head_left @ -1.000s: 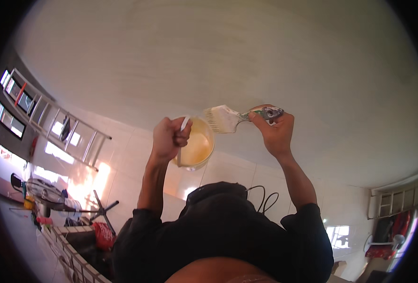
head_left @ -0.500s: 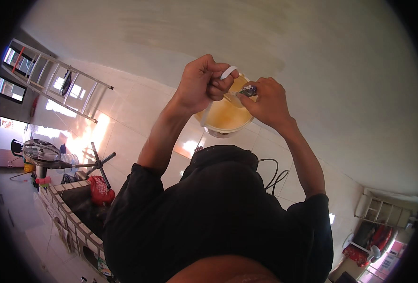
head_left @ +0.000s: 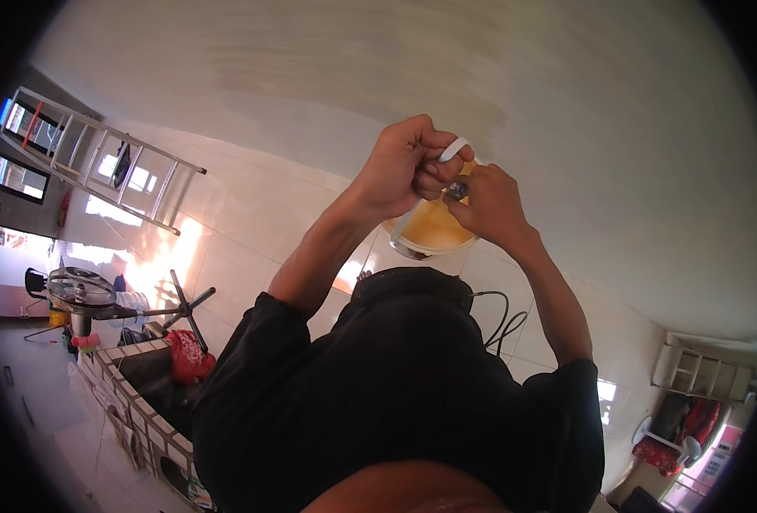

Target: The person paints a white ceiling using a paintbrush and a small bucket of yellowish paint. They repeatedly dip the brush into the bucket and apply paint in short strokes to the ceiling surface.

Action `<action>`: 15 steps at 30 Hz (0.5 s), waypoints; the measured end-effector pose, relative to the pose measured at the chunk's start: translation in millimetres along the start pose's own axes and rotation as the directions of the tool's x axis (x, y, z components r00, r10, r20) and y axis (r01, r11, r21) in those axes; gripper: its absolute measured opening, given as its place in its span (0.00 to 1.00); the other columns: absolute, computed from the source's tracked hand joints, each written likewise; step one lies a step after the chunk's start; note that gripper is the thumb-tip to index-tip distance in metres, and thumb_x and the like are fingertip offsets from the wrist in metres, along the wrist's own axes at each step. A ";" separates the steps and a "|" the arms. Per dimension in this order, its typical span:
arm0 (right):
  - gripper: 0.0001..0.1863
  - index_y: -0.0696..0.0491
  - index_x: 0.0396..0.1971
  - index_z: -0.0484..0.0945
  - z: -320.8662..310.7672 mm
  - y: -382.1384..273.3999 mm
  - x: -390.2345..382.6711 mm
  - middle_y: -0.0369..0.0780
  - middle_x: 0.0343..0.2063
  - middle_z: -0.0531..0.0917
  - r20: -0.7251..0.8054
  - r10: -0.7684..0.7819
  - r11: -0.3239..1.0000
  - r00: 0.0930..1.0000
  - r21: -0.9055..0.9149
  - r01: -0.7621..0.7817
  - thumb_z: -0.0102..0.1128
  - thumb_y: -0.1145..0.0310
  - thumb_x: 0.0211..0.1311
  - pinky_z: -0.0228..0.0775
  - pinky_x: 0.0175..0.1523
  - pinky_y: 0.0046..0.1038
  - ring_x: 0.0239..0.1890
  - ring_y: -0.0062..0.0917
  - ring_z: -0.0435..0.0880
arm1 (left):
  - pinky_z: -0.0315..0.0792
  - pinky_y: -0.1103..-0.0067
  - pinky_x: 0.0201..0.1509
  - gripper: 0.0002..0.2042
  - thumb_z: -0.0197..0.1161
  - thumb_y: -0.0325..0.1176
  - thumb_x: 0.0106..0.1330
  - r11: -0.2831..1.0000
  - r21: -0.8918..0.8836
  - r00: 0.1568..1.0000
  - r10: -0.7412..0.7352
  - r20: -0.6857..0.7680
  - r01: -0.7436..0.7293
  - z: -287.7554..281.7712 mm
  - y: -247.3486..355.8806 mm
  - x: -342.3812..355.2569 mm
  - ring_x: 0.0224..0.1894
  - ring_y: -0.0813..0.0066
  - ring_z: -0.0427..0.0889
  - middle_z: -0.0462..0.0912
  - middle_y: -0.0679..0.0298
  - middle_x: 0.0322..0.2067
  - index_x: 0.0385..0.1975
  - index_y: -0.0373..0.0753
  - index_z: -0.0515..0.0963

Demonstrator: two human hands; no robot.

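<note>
My left hand [head_left: 408,167] is closed in a fist round a white strap-like bucket handle [head_left: 454,150], which shows at the top of the fingers. Below both hands is a round bucket [head_left: 430,231] with a pale rim and a yellowish inside, partly hidden by my fist. Close beside the left fist, my right hand [head_left: 494,201] has its fingers curled over a small, shiny, dark-and-silver thing [head_left: 456,192] above the bucket's opening. Fingers cover most of that thing, so its kind cannot be made out.
A pale wall [head_left: 600,128] with brownish smears rises ahead. At the left are a metal ladder [head_left: 113,158], a standing fan [head_left: 83,286] and a tiled counter [head_left: 130,385] with a red bag [head_left: 190,357]. A black cable [head_left: 508,316] loops beside my body; tiled floor [head_left: 250,205] lies below.
My left fist has moved right and slightly down, closer to my right hand. The bucket has shifted right beneath them. My right hand has lowered a little, its fingers still curled.
</note>
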State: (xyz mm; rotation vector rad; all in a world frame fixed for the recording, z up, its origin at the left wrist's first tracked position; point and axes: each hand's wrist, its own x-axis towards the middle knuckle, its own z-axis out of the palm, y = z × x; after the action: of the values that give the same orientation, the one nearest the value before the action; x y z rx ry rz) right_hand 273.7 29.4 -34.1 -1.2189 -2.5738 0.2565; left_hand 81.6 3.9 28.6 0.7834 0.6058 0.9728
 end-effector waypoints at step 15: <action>0.11 0.53 0.31 0.85 -30.9 -0.2 -39.5 0.37 0.21 0.80 -0.484 -0.102 0.980 0.869 0.102 0.172 0.74 0.68 0.46 0.67 0.30 0.29 0.25 0.28 0.76 | 0.49 0.86 0.22 0.22 0.37 0.30 0.61 0.994 -0.103 0.998 -0.049 -0.025 0.046 -2.1 -6.4 6.8 0.21 0.83 0.51 0.63 0.66 0.22 0.43 0.18 0.73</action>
State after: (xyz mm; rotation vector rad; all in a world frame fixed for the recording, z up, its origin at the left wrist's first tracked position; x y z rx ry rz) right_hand 307.5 -0.1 -11.8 -0.9030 -2.1552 0.0892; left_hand 86.1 8.4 21.5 0.6629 0.5919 0.9644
